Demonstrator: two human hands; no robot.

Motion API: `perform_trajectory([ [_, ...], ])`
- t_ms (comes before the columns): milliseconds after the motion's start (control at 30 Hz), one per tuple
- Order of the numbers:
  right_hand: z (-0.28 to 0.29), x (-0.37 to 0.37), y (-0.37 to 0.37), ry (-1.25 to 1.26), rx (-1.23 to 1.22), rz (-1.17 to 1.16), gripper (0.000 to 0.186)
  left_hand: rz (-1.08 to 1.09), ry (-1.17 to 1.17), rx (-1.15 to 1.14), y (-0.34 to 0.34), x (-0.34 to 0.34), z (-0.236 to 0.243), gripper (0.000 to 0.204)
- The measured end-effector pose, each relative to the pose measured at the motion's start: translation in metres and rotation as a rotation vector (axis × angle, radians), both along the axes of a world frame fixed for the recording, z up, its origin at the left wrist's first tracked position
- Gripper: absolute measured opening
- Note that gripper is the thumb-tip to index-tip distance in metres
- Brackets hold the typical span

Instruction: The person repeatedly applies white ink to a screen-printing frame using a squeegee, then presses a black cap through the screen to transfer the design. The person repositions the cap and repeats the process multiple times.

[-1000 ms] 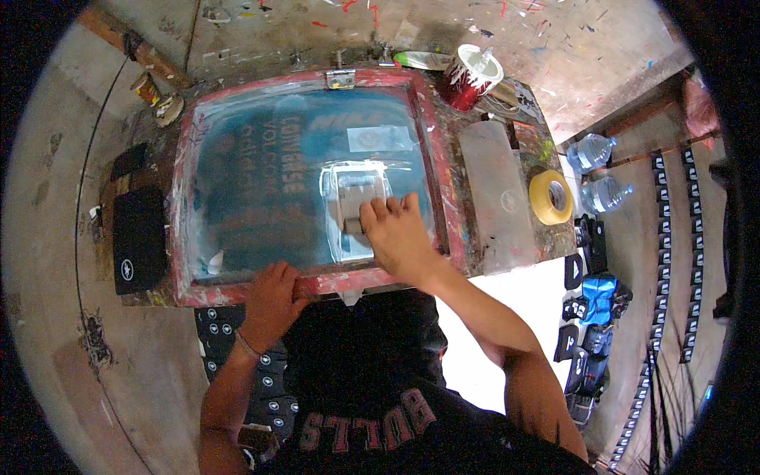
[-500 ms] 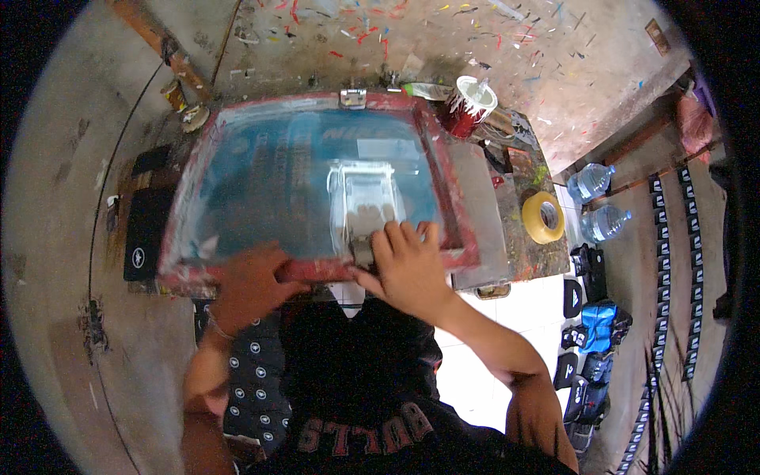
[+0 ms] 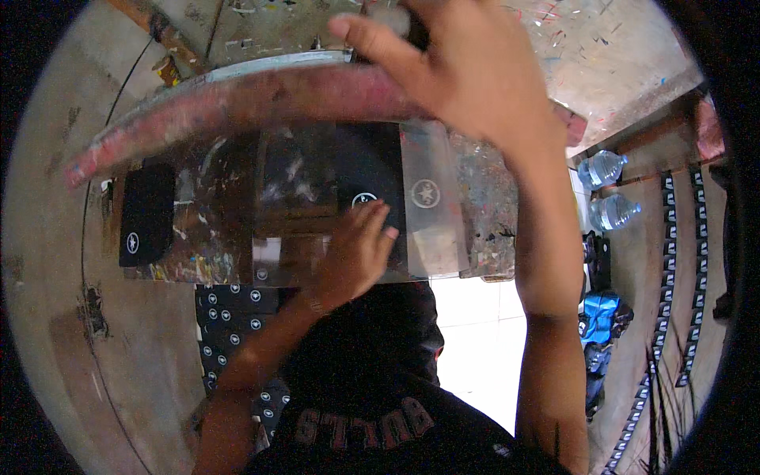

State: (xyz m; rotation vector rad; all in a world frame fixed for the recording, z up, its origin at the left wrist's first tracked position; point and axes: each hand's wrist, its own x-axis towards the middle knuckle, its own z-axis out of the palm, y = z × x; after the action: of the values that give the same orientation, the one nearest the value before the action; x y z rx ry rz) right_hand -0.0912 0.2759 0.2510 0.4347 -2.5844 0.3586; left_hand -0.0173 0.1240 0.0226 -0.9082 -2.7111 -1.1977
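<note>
A red-painted screen frame (image 3: pixel 277 98) stands raised across the back of the paint-marked board (image 3: pixel 487 214). My right hand (image 3: pixel 475 71) is at its top right, thumb out, fingers partly out of view round a dark object I cannot make out. Below, my left hand (image 3: pixel 356 249) lies with fingers extended on a black piece (image 3: pixel 372 150) bearing a white round star emblem. A translucent sheet (image 3: pixel 434 229) with a similar emblem lies just right of it. Another black piece (image 3: pixel 144 218) with an emblem lies at the board's left end.
Two water bottles (image 3: pixel 613 212) stand at the right, above bagged dark and blue items (image 3: pixel 602 317). Long strips of small printed labels (image 3: pixel 669 253) run down the right. More black emblem pieces (image 3: pixel 226 313) lie below the board. A wooden beam (image 3: pixel 150 24) is at upper left.
The frame has swung up toward the back, uncovering the board and black piece. My right hand has risen with it; my left hand has left the frame's front edge for the black piece.
</note>
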Motion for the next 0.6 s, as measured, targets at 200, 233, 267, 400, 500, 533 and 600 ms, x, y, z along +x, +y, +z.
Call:
perform_trajectory([
  [200,0.024,-0.01,-0.013,0.146,-0.025,0.018,0.063,-0.262,-0.263,0.485,0.08,0.039,-0.058,0.047],
  [233,0.027,-0.013,-0.015,0.087,-0.04,-0.041,0.062,-0.224,-0.293,0.459,0.081,0.038,-0.06,0.047],
  [267,0.035,-0.015,-0.018,0.028,-0.052,-0.102,0.062,-0.207,-0.287,0.43,0.08,0.033,-0.062,0.046],
  [400,0.047,-0.029,-0.018,-0.147,-0.136,-0.263,0.061,-0.174,0.112,-0.085,0.064,0.015,-0.077,0.06],
  [500,0.048,-0.032,-0.009,-0.1,-0.196,-0.078,0.062,-0.231,0.145,-0.205,0.032,0.015,-0.09,0.069],
  [533,0.05,-0.033,-0.008,-0.104,-0.179,-0.09,0.063,-0.221,0.119,-0.256,0.014,0.017,-0.092,0.068],
  [600,0.051,-0.033,-0.005,-0.12,-0.156,-0.111,0.064,-0.171,0.094,-0.334,-0.027,0.021,-0.092,0.066],
])
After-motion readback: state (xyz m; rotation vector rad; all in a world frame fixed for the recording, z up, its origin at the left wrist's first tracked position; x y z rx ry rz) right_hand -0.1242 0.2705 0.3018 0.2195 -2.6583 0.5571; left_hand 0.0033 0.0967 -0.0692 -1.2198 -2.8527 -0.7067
